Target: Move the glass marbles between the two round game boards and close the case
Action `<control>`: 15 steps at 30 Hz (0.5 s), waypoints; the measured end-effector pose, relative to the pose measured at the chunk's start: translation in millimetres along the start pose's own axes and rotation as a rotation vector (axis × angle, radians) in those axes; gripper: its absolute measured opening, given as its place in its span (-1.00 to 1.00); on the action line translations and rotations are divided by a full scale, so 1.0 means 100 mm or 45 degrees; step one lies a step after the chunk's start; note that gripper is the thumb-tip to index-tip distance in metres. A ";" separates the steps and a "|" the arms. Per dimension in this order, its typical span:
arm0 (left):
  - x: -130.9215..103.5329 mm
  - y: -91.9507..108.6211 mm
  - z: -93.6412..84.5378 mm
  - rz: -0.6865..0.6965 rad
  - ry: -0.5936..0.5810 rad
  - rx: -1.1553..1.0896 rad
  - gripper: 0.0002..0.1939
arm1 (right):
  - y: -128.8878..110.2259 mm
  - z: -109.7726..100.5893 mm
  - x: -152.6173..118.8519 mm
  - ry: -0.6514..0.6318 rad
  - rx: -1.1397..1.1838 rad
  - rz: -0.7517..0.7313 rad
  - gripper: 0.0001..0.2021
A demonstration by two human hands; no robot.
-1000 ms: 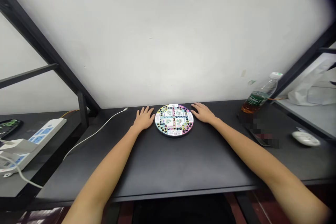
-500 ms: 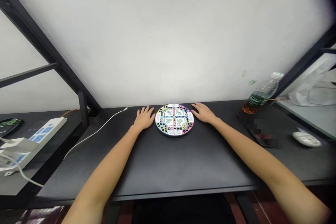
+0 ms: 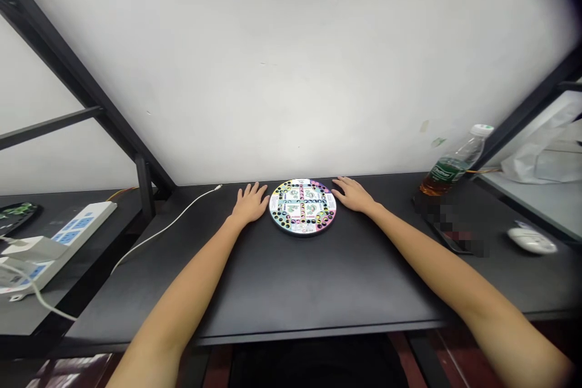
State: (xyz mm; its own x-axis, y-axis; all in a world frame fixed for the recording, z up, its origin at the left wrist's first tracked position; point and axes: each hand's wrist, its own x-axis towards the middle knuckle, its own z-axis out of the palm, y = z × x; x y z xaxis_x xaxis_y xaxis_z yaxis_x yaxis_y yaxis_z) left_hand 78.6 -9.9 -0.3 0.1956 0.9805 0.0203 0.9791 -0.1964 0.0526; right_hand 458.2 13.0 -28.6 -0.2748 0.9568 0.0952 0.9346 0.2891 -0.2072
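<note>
A round, colourful game board lies flat on the black table, near the wall. Dark holes run around its rim and in a cross over its middle. To its left, my left hand rests palm down on the tabletop, fingers spread. My right hand lies on the other side, palm down, with the thumb near the board's edge. Neither hand holds anything. Whether the fingertips touch the board's rim, I cannot tell.
On the right stand a drink bottle with a green label, a dark flat phone-like object and a white mouse. A white cable crosses the table's left part. Farther left lies a power strip beyond a black frame post.
</note>
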 end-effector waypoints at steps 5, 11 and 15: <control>0.01 -0.01 0.01 -0.002 -0.003 -0.008 -0.35 | 0.01 0.01 0.00 -0.002 0.009 0.001 -0.35; 0.00 0.01 -0.01 -0.004 -0.005 0.001 -0.35 | 0.01 0.01 0.00 0.014 0.000 -0.002 -0.35; -0.01 0.02 -0.01 -0.004 -0.006 -0.002 -0.36 | 0.00 0.01 0.00 0.014 -0.013 -0.010 -0.35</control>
State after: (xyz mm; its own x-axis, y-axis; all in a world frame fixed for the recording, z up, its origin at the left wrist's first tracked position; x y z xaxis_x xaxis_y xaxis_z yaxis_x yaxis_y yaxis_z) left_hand 80.1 -10.9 1.1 0.1928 0.9811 0.0151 0.9796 -0.1933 0.0545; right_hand 458.5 13.0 -29.2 -0.2800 0.9540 0.1075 0.9346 0.2964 -0.1967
